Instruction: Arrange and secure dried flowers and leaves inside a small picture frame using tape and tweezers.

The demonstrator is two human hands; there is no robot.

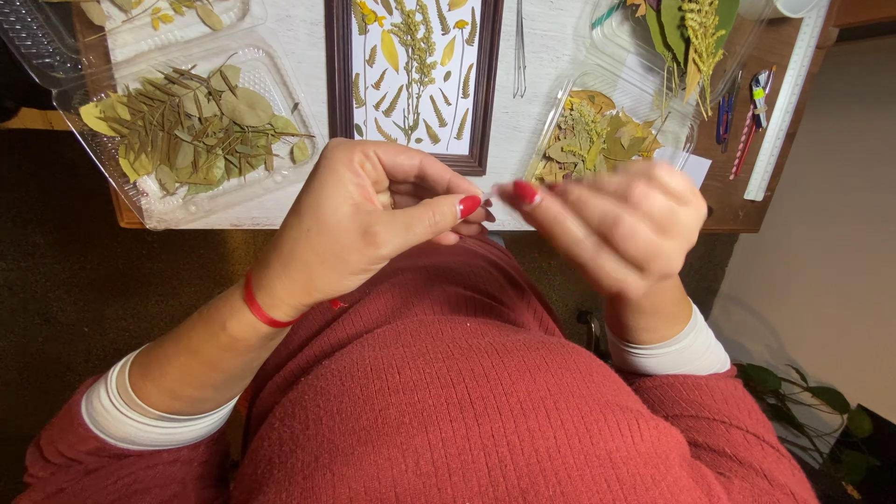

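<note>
We pinch something too small to identify between left hand (373, 219) and right hand (621, 224), fingertips meeting just below the pressed-flower frame (338, 93).

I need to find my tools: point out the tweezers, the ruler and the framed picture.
tweezers (519, 56): head view, on the metal legs.
ruler (787, 98): head view, mid-length of the white strip.
framed picture (338, 70): head view, on the dark left frame edge.

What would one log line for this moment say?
left hand: pinching, item unclear | right hand: pinching | frame: on table
</note>
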